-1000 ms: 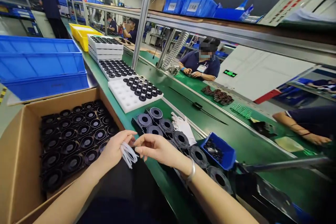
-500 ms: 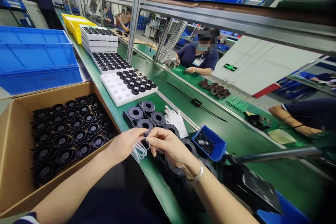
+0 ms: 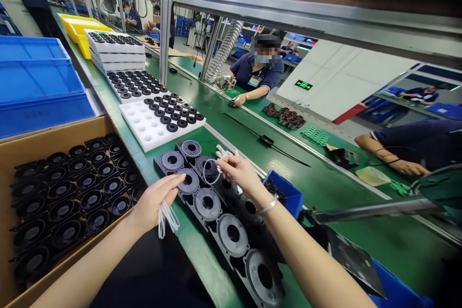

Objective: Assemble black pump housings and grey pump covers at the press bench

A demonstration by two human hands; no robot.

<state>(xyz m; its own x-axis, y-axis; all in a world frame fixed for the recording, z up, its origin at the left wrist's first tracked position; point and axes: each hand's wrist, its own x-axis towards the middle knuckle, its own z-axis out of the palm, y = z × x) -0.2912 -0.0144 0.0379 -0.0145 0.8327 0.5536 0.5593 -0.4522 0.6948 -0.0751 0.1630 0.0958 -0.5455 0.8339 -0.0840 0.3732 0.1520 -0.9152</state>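
Observation:
Several white rings (image 3: 167, 219) hang in a bunch from my left hand (image 3: 155, 202), whose fingers are pressed together around them. A single white ring (image 3: 205, 176) is pinched between thumb and fingertips of my right hand (image 3: 240, 173). That ring is tilted over the double row of round black parts (image 3: 207, 203), which have holes in their middles. One part at the far end (image 3: 191, 148) has a pale ring around its face. My left fingertips are over the near row. A bracelet circles my right wrist.
A cardboard box (image 3: 115, 127) of black round parts stands at left, near blue crates (image 3: 32, 65). White foam trays (image 3: 139, 127) with black rings lie ahead. A blue bin (image 3: 298, 197) is right of my right hand. A metal post (image 3: 166, 24) rises ahead. Co-workers sit across the bench.
My hands have moved apart; the left went left with the bunch, the right holds one ring separately. The view has shifted, showing more of the black parts.

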